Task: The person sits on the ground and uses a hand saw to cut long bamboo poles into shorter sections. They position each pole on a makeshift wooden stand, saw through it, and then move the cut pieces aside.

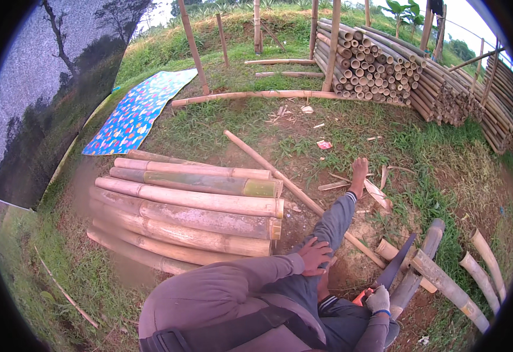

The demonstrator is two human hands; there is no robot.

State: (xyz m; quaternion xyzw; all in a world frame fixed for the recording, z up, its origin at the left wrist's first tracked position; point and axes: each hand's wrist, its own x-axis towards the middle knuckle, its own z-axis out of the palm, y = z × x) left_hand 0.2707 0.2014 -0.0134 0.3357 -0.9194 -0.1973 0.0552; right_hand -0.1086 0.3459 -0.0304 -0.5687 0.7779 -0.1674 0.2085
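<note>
My left hand [315, 256] lies with its fingers spread on my own leg, in dark trousers, and holds nothing. In a pale glove, my right hand [378, 300] is closed round the orange handle of a handsaw [398, 263]. The saw's dark blade points up and away, over or beside the crossed bamboo pieces at the lower right. One of these is a grey bamboo pole [418, 278], another a short bamboo piece [444, 281] lying near the blade. Whether the teeth touch bamboo I cannot tell.
Several thick bamboo poles [203, 199] lie side by side on my left. A long thin pole [274, 170] slants across the ground past my outstretched leg. Beyond are a stacked bamboo pile [380, 67], a blue patterned mat [136, 117] and a dark mesh sheet [45, 100]. Curved offcuts [481, 281] lie far right.
</note>
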